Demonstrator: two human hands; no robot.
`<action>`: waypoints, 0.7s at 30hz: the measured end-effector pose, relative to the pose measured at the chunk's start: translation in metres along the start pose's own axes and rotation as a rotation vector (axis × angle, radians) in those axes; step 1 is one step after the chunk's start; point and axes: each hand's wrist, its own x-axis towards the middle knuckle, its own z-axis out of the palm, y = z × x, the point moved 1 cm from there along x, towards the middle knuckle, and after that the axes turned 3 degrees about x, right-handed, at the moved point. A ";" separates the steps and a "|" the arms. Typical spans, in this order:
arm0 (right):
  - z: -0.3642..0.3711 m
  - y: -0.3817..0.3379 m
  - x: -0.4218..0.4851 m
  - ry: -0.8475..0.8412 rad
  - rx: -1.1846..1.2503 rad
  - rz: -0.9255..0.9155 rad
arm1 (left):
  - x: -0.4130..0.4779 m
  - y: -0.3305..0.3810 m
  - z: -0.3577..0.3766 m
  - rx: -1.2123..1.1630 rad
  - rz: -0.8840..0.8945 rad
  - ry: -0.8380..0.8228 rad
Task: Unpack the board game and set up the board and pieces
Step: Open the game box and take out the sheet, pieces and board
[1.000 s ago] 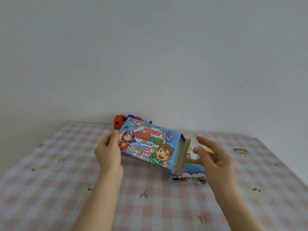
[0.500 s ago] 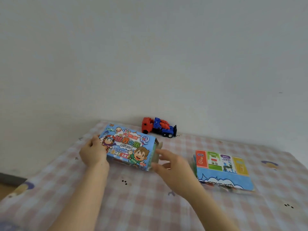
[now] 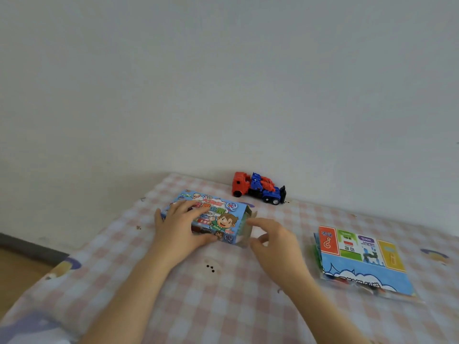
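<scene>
The blue cartoon game box point(image 3: 224, 219) lies on the pink checked cloth point(image 3: 223, 289), its open end flap point(image 3: 248, 229) facing right. My left hand point(image 3: 178, 227) rests flat on top of the box and grips its near side. My right hand point(image 3: 270, 240) hovers at the open end with its fingers curled and apart, touching or almost touching the flap. The folded game board with a clear bag of pieces under it point(image 3: 360, 259) lies on the cloth to the right, apart from both hands.
A red and blue toy truck point(image 3: 258, 187) stands against the white wall behind the box. The cloth's left edge point(image 3: 82, 247) drops off to a wooden floor point(image 3: 19, 266) at lower left.
The board and bag came out of the box and lie at the right. The box was set down at the left, my left hand moved onto its top, my right hand went to its open end.
</scene>
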 end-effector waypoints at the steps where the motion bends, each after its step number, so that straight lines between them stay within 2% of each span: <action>1: -0.004 0.002 -0.001 0.010 -0.009 -0.011 | 0.002 -0.002 -0.001 -0.001 -0.004 0.019; 7: -0.019 0.005 0.003 0.077 -0.005 0.052 | 0.014 -0.002 -0.008 -0.027 -0.046 0.036; 12: -0.010 -0.015 0.031 -0.015 -0.026 0.063 | 0.026 -0.003 -0.010 -0.066 -0.236 0.161; 17: 0.012 -0.010 0.079 -0.137 -0.164 0.200 | 0.021 0.013 0.006 0.051 -0.027 0.216; 21: 0.024 -0.002 0.098 -0.189 -0.199 0.310 | 0.021 0.021 0.012 0.080 -0.018 0.167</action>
